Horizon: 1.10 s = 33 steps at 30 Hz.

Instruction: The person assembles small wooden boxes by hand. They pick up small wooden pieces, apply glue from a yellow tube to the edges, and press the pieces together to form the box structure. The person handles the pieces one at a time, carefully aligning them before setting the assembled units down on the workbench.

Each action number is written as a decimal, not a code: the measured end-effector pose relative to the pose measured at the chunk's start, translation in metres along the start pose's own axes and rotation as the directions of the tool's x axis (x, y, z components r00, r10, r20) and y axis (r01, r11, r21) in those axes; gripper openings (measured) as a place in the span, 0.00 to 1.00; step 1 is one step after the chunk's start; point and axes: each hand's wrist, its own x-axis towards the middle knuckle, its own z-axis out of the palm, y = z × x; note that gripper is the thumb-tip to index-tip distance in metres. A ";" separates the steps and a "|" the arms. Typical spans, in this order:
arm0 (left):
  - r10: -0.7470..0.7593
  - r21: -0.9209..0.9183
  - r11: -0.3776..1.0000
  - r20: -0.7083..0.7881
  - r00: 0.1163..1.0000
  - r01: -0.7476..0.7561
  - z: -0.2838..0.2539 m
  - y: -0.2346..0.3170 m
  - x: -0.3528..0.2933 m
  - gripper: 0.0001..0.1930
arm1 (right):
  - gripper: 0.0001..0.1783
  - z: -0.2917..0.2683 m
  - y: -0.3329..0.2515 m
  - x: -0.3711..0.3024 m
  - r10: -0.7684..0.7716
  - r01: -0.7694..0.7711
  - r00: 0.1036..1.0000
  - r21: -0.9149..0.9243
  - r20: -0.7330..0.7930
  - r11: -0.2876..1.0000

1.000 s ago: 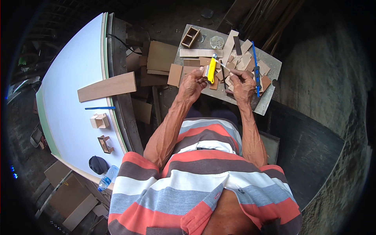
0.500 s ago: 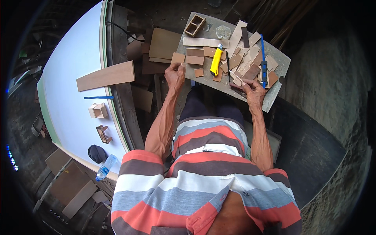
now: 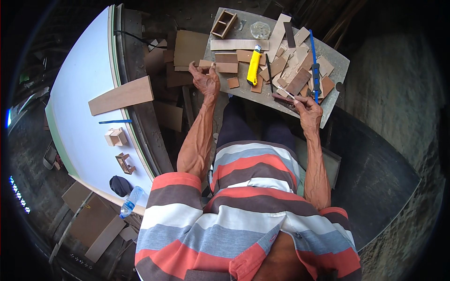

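At the near left edge of the small work table (image 3: 340, 65), my left hand (image 3: 205, 80) is closed on a small flat wooden piece (image 3: 205, 62), partly hidden by the fingers. Toward the near right corner, my right hand (image 3: 309, 112) pinches a thin whitish stick (image 3: 286, 92) that points up and left; its exact kind is unclear. Beside that stick lies a dark reddish-brown strip (image 3: 284, 100). Between the hands rest a yellow utility knife (image 3: 254, 66), a slim black stick (image 3: 268, 72) and two-toned wooden pieces (image 3: 226, 68).
Several wood offcuts (image 3: 298, 80) pile up near a blue tool (image 3: 315, 77). Farther back are a divided wooden box (image 3: 224, 24) and a clear dish (image 3: 260, 30). On my left, a white panel (image 3: 77, 98) carries a plank (image 3: 121, 95), small wooden models (image 3: 116, 137) and a bottle (image 3: 131, 202).
The left hand has turned and shifted slightly left and up, and its wooden piece now shows more edge-on. The right hand has dropped slightly nearer to me, still pinching the stick.
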 end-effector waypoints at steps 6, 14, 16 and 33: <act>0.048 0.122 0.992 -0.055 0.997 -0.041 0.012 -0.015 -0.001 0.32 | 0.07 0.001 -0.003 -0.002 0.022 -0.022 1.000 -0.005 -0.002 1.000; 0.005 0.048 0.999 -0.034 0.999 -0.003 0.015 -0.003 -0.005 0.32 | 0.07 0.001 -0.004 -0.002 0.032 -0.032 0.999 -0.007 0.007 0.999; 0.043 0.060 0.997 -0.048 0.998 -0.040 0.015 -0.002 -0.006 0.32 | 0.07 0.001 -0.002 -0.001 0.033 -0.033 0.999 -0.019 0.013 0.999; 0.172 0.092 0.980 0.034 0.985 -0.174 0.019 -0.016 -0.004 0.29 | 0.08 0.004 -0.005 0.003 0.042 -0.038 0.996 -0.055 0.079 0.998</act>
